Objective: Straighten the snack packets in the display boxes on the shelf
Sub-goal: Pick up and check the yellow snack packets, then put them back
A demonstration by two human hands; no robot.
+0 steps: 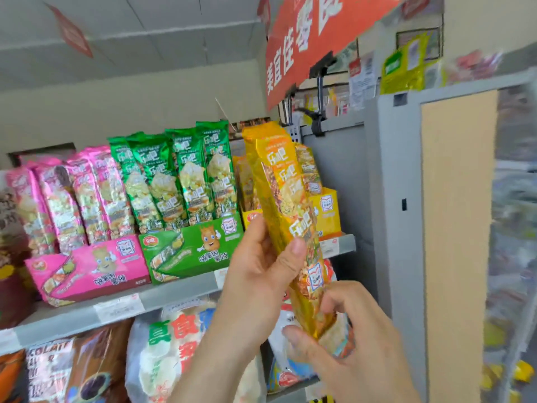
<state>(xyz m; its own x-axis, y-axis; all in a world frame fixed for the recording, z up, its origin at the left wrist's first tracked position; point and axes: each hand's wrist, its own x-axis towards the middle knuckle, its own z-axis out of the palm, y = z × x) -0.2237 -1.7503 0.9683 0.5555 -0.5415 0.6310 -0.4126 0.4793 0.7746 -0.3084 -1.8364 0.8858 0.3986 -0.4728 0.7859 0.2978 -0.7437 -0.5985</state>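
A long yellow snack packet [286, 205] is held up in front of the shelf, tilted with its top to the left. My left hand [261, 263] grips its middle from the left, thumb across the front. My right hand [345, 333] pinches its bottom end. Behind it stands the yellow display box [327, 212] with a few yellow packets [245, 184] inside. To the left, the green display box [191, 248] holds several upright green packets [180, 175], and the pink display box [90, 271] holds several pink packets [72, 199] that lean left.
The grey shelf edge [116, 309] carries price labels. Below it lie large bagged snacks [162, 353]. A grey cabinet [406, 199] stands right of the shelf, and a red hanging sign [308, 42] is overhead. Dark packets sit at the far left.
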